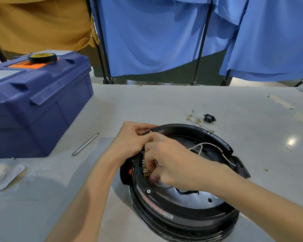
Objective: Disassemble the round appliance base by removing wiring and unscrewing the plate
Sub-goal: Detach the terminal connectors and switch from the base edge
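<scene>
Round appliance base [182, 212] on the surface, both my hands at its left rim

The round appliance base lies open side up on the grey surface [164, 102], close to me and a little right of centre. My left hand [129, 140] grips the black rim at the far-left side, fingers curled over the edge beside a small screw. My right hand [171, 163] reaches across from the right and down inside the rim. Its fingers and thumb are curled together in a pinch at the row of brass terminals [144, 165]; which piece sits between them is hidden by the hand itself. A thin white wire [210, 144] loops over the dark inside of the base and runs to a notch in the right rim. Another thin white strand comes out from under my thumb. A hex screw [148, 191] sits in the near-left part of the ring, and the silver plate [201, 198] shows below my forearm with a black wire lying on it.

Beyond the base, loose wires with brass connectors [198, 120] lie on the surface, just beside a small black socket [209, 117]. A slim metal screwdriver bit [85, 144] lies to the left, near a blue toolbox [33, 105] that carries a roll of black tape [42, 57]. A clear bag with a paper sheet [3, 177] lies at the left edge. Blue cloth [156, 41] hangs behind.
</scene>
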Motion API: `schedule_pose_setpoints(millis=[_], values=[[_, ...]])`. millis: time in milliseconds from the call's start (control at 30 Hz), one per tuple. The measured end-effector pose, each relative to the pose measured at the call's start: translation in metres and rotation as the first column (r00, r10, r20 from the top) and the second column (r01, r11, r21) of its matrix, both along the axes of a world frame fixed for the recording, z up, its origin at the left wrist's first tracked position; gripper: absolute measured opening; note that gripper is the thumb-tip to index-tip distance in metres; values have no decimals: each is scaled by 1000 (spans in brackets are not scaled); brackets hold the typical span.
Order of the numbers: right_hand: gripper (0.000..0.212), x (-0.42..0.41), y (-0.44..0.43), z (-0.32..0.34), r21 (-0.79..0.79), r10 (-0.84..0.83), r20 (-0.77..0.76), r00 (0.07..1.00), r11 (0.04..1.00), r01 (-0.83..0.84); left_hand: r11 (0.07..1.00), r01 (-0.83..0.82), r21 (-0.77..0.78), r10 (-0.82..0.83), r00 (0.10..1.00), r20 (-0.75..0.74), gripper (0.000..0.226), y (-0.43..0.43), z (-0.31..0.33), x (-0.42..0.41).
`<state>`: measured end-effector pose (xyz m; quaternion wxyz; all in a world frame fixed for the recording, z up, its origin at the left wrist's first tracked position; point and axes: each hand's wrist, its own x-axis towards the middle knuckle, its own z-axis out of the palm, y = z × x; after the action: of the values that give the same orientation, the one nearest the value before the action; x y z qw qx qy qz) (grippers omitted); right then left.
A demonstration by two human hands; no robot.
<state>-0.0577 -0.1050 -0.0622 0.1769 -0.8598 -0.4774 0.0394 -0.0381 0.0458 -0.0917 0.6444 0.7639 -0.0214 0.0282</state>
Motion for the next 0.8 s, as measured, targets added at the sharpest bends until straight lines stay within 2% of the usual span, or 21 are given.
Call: schedule_pose_setpoints(millis=[133,333,433,533,600,667,800], values=[[17,-3,0,-2,64,-2,45,999,998,-1,1000,-4,-9,4,1000,4,19,-1,1,-1],[37,0,-9,1,142,-58,134,989,989,39,1000,-9,-4,9,1000,7,24,-2,3,-1],[52,6,-27,2,84,-183,52,982,980,178,999,-28,18,28,999,-15,21,-2,2,0],[38,7,-37,12,90,-201,0,980,976,200,999,-25,22,25,999,-31,20,-2,1,1],[26,8,-41,26,209,-231,17,973,952,223,999,-31,8,31,999,-43,18,-2,0,2],[21,14,-45,44,381,-305,85,949,890,252,999,-47,6,47,998,-49,17,-1,-1,2],[19,40,-58,85,695,-511,147,847,663,279,999,-51,12,52,997,-53,18,-1,-1,3]])
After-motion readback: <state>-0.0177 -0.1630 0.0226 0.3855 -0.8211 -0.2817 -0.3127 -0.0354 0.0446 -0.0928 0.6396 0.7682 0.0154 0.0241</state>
